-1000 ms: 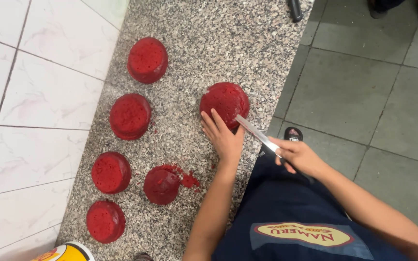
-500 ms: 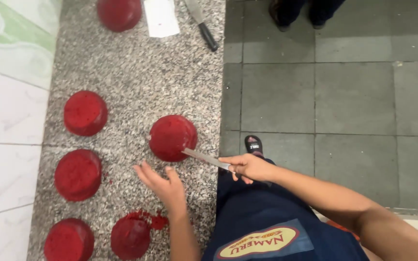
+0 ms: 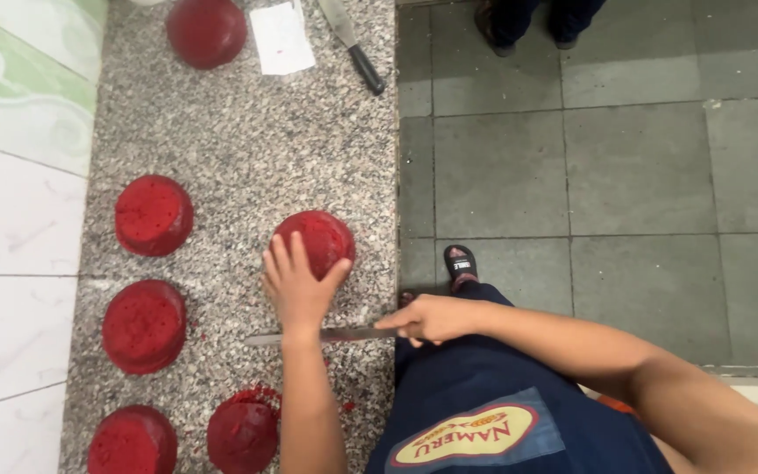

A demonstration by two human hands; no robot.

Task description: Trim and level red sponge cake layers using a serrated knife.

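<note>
Looking down, a speckled grey granite counter [image 3: 247,140] runs along the left, backed by white wall tiles [image 3: 10,219] on its left side, with a grey tiled floor [image 3: 589,167] on the right. The person stands at the counter's near right edge in a dark blue apron [image 3: 484,412], one sandalled foot [image 3: 461,263] on the floor. Another person's feet [image 3: 528,22] show at the far edge of the floor.

The left hand [image 3: 296,285] lies open, fingers spread, resting on the near side of a round red cake [image 3: 316,241] close to the counter's right edge; it presses rather than clasps. The right hand [image 3: 432,318] is clenched around the handle of a knife [image 3: 322,335], whose blade lies flat, pointing left, just nearer than the left wrist and apart from the cake.

Six red cakes are in view: the touched one, three in a column along the left, one at the near edge with crumbs beside it, and one far off. There are two knives; the second knife [image 3: 353,44] lies far, beside a white paper [image 3: 281,37].
</note>
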